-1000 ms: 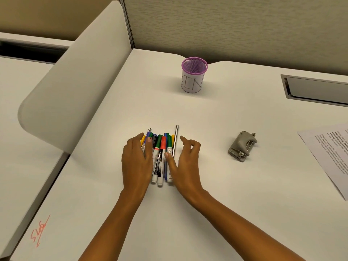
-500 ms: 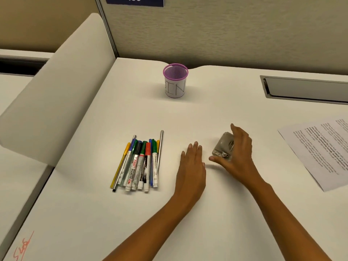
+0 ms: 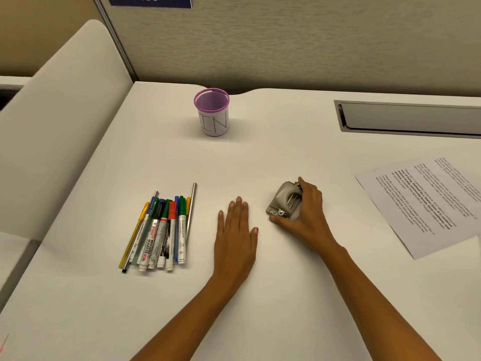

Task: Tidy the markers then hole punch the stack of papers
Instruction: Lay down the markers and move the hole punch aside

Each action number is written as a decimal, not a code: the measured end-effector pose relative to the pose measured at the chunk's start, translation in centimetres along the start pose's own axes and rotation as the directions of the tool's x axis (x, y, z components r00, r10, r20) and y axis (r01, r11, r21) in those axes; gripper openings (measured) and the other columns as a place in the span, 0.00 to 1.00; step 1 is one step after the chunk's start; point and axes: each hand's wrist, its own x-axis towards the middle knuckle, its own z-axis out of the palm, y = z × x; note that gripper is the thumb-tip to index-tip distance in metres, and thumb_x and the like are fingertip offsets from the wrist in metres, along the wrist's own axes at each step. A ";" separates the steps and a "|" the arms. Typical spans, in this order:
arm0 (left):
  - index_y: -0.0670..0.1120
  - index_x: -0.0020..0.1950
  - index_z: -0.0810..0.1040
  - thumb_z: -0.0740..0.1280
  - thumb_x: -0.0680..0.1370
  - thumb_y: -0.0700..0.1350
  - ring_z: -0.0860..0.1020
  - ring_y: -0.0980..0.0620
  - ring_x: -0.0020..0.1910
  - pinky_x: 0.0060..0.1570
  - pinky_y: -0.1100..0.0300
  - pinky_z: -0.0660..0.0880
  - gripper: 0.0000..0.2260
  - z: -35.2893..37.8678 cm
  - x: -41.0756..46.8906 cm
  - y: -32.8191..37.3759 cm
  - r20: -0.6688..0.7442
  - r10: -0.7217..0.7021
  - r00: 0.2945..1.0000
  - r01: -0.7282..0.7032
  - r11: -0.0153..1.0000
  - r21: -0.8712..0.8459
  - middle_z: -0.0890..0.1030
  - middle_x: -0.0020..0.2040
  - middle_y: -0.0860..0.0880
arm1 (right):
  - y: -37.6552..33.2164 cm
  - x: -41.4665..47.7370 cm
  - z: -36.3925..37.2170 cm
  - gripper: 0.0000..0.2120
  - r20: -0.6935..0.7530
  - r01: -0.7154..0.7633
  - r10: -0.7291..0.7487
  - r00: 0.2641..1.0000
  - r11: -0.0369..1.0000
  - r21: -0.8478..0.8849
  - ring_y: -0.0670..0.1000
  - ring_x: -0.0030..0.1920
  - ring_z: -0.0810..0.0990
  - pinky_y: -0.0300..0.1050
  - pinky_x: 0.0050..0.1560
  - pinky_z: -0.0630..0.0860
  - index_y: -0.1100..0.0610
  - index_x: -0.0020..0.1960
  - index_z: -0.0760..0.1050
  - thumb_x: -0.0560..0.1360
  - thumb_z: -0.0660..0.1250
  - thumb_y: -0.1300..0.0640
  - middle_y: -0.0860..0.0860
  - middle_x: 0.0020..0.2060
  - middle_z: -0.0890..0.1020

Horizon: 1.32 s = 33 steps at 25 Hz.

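Several markers and pens [image 3: 162, 229] lie side by side in a neat row on the white desk [image 3: 260, 295], left of centre. My left hand [image 3: 235, 230] rests flat on the desk to their right, fingers apart, holding nothing. My right hand [image 3: 304, 214] is closed around a small grey metal hole punch [image 3: 285, 200], thumb at its near end and fingers over its far side. Printed papers [image 3: 426, 201] lie at the right edge, apart from the punch.
A purple mesh cup [image 3: 212, 112] labelled "IN" stands at the back centre. A grey recessed cable tray [image 3: 408, 118] sits at the back right. A curved white divider [image 3: 59, 121] borders the desk's left side, with a fabric partition behind.
Both hands left the gathered markers and moved right. My right hand reached the hole punch and closed on it. My left hand settled flat on the desk.
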 end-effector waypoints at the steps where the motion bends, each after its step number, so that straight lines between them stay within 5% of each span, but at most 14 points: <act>1: 0.41 0.77 0.51 0.53 0.82 0.48 0.45 0.46 0.77 0.76 0.50 0.40 0.26 0.1 0.1 0.4 -0.011 -0.012 1.000 0.012 1.000 -0.001 0.50 0.78 0.44 | 0.0 0.0 -0.3 0.50 -0.027 -0.008 0.008 1.000 1.000 0.013 0.51 0.66 0.63 0.41 0.65 0.62 0.60 0.74 0.56 0.62 0.80 0.49 0.53 0.65 0.67; 8: 0.37 0.74 0.61 0.55 0.81 0.39 0.59 0.43 0.75 0.75 0.50 0.50 0.21 1.1 3.0 6.0 -0.097 0.021 0.995 -0.029 0.996 -0.082 0.62 0.75 0.41 | 1.7 1.7 -5.9 0.47 -0.396 -0.106 0.129 0.909 0.991 0.079 0.53 0.61 0.65 0.47 0.61 0.72 0.62 0.68 0.61 0.59 0.80 0.45 0.56 0.62 0.66; 16: 0.43 0.77 0.52 0.51 0.82 0.46 0.46 0.50 0.78 0.76 0.52 0.40 0.23 5.2 6.3 13.4 -0.031 0.072 0.997 -0.075 0.994 -0.084 0.51 0.79 0.46 | 6.2 7.5 -13.2 0.45 -0.676 -0.269 0.195 0.710 0.963 -0.005 0.58 0.58 0.67 0.51 0.59 0.70 0.66 0.63 0.64 0.60 0.76 0.39 0.61 0.59 0.69; 21: 0.44 0.77 0.56 0.55 0.81 0.48 0.53 0.52 0.77 0.75 0.59 0.46 0.24 7.1 6.3 14.2 -0.068 0.023 0.997 -0.028 0.997 -0.076 0.58 0.77 0.48 | 9.4 11.8 -15.5 0.46 -0.700 -0.362 0.266 0.663 0.932 0.010 0.56 0.60 0.68 0.47 0.62 0.67 0.63 0.65 0.64 0.60 0.74 0.35 0.59 0.61 0.69; 33: 0.47 0.77 0.55 0.48 0.80 0.54 0.52 0.56 0.77 0.75 0.61 0.46 0.26 7.5 6.2 14.1 -0.066 0.006 0.998 -0.005 1.000 0.012 0.56 0.78 0.51 | 13.2 18.4 -15.3 0.49 -0.618 -0.525 0.365 0.696 0.846 -0.092 0.56 0.63 0.67 0.46 0.65 0.63 0.66 0.68 0.61 0.62 0.72 0.33 0.59 0.65 0.68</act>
